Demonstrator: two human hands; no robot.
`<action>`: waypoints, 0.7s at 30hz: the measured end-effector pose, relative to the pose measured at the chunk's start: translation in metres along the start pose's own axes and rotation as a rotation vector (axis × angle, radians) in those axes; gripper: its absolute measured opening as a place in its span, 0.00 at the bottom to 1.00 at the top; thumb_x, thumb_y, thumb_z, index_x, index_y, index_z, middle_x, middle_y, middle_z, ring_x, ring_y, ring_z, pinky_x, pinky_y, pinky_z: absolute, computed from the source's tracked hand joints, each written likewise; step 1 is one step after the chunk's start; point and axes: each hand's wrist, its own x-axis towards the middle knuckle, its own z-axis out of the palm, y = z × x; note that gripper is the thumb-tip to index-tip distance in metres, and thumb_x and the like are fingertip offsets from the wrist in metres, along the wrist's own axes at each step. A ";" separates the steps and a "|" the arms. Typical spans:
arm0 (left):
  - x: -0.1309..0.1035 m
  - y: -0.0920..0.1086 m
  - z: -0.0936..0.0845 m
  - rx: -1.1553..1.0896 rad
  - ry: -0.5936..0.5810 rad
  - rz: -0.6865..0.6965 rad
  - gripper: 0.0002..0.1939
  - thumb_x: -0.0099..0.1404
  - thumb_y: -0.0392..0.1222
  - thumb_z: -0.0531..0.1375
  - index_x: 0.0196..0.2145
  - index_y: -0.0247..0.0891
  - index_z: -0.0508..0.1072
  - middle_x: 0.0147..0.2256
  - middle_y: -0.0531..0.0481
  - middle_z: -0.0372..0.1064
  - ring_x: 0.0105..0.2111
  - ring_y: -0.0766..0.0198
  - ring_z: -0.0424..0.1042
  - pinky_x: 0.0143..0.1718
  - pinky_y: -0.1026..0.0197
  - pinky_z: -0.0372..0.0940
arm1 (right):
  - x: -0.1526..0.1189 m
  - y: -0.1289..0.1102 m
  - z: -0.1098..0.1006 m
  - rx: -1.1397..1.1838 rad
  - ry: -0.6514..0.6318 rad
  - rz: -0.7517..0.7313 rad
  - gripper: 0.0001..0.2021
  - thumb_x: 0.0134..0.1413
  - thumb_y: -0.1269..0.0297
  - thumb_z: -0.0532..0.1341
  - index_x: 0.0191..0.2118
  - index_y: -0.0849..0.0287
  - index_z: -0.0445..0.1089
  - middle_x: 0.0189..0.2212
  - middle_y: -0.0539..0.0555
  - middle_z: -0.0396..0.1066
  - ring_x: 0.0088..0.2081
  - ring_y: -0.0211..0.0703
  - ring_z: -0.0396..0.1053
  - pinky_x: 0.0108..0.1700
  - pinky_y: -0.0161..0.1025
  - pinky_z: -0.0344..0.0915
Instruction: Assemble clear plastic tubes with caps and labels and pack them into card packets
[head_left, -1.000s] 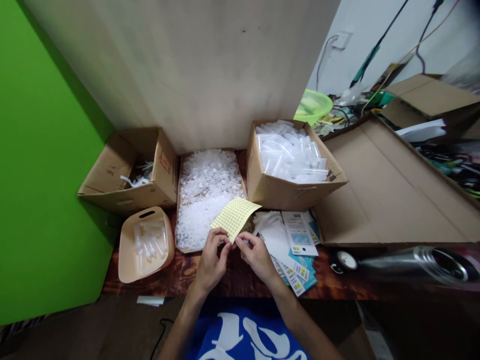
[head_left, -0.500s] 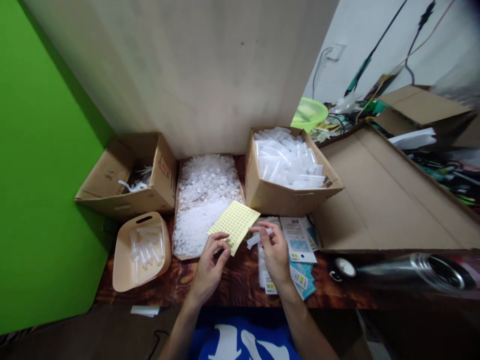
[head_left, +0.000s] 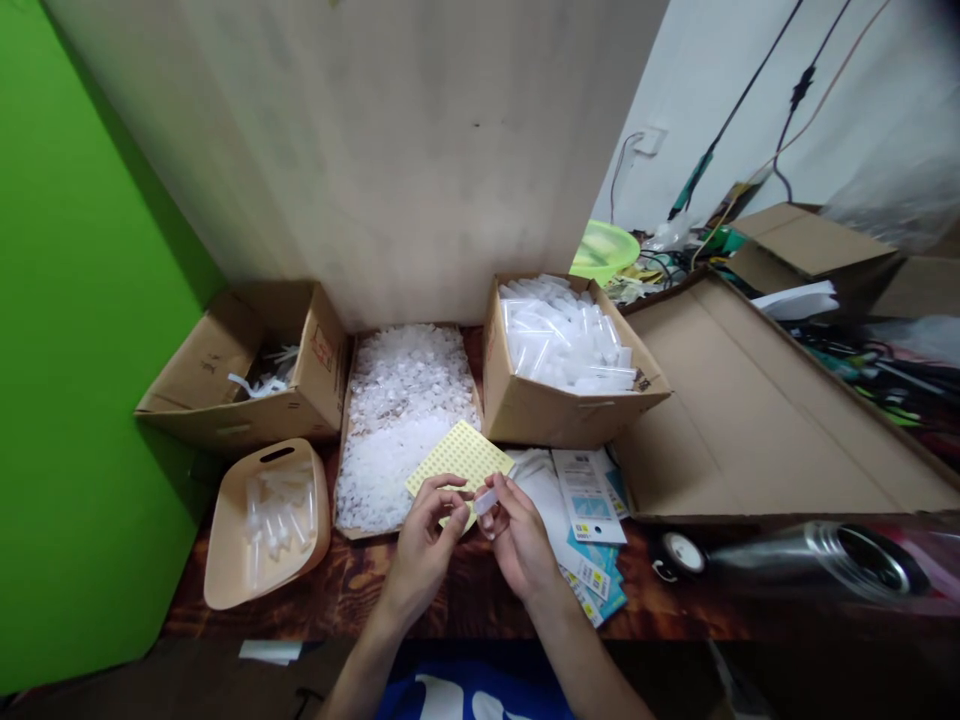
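My right hand (head_left: 517, 535) pinches a small translucent white plastic tube (head_left: 486, 500) between thumb and fingertips. Facing it, my left hand (head_left: 427, 530) is curled at the lower edge of a yellow sheet of small stickers (head_left: 465, 455); its fingers appear to grip that edge, though the contact is partly hidden. The sheet slants over the corner of a shallow cardboard tray (head_left: 346, 450) full of small clear pieces. To the right of my right hand lie printed packaging cards (head_left: 589, 500) and clear bags, partly overlapping.
A box of clear tubes (head_left: 562, 420) stands at the back right, another cardboard box (head_left: 240, 420) at the back left. The beige basket (head_left: 217, 550) at left holds several tubes. On the right are a large cardboard flap (head_left: 720, 420) and a steel flask (head_left: 765, 560).
My right hand has moved left and turned, bringing the tube close to the left fingertips. The yellow sheet and my left hand have hardly moved. The whole view has shifted slightly.
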 end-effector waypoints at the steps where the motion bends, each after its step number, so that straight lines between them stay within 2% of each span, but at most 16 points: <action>1: 0.001 -0.001 0.001 0.005 0.003 0.005 0.13 0.69 0.50 0.60 0.32 0.39 0.73 0.49 0.42 0.68 0.50 0.55 0.72 0.49 0.57 0.69 | 0.000 0.000 -0.001 -0.006 -0.001 0.003 0.20 0.47 0.51 0.75 0.31 0.60 0.69 0.24 0.47 0.70 0.19 0.30 0.60 0.21 0.30 0.56; 6: 0.004 -0.006 0.004 0.029 0.012 0.028 0.13 0.70 0.50 0.60 0.33 0.38 0.74 0.47 0.42 0.68 0.49 0.56 0.70 0.48 0.57 0.69 | 0.002 0.001 -0.001 -0.004 0.029 0.005 0.21 0.45 0.51 0.75 0.32 0.60 0.69 0.24 0.47 0.70 0.19 0.30 0.61 0.20 0.29 0.54; 21: 0.003 -0.009 0.008 0.122 0.072 0.079 0.11 0.71 0.46 0.58 0.34 0.38 0.72 0.47 0.42 0.66 0.47 0.57 0.70 0.45 0.58 0.71 | 0.008 0.005 -0.001 0.027 0.007 0.030 0.20 0.46 0.52 0.75 0.33 0.59 0.68 0.23 0.47 0.71 0.19 0.31 0.61 0.19 0.29 0.54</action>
